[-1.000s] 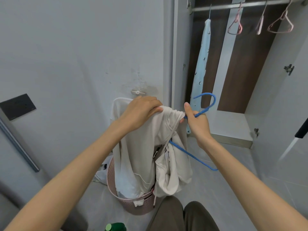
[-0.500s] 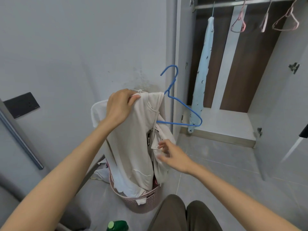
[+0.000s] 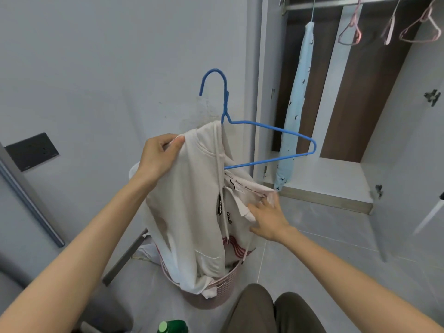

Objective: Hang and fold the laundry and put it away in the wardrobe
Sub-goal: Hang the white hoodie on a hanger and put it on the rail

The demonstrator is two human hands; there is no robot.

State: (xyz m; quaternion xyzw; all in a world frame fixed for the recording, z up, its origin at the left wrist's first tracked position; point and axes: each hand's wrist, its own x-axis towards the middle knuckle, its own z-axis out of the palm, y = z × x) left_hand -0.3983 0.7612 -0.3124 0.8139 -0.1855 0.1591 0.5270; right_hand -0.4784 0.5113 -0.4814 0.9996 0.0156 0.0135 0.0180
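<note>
A cream hoodie [image 3: 189,200] hangs over a pink laundry basket [image 3: 211,296], its left shoulder draped on a blue wire hanger [image 3: 262,131]. My left hand [image 3: 161,155] grips the hoodie's left shoulder, holding it up with the hanger inside. The hanger's right arm sticks out bare toward the wardrobe. Lower right, my right hand [image 3: 266,215] pinches the hoodie's loose neck edge with its printed tape.
The open wardrobe [image 3: 336,179] stands at right, with a rail [image 3: 336,3] holding a light blue garment [image 3: 295,102] and pink empty hangers [image 3: 350,32]. A wardrobe door [image 3: 413,140] stands open at far right. A green bottle [image 3: 173,326] sits by my knees.
My right hand let go of the hanger and dropped to the hoodie's loose edge, which it now pinches. My left hand raised the hoodie, so the hanger stands upright.
</note>
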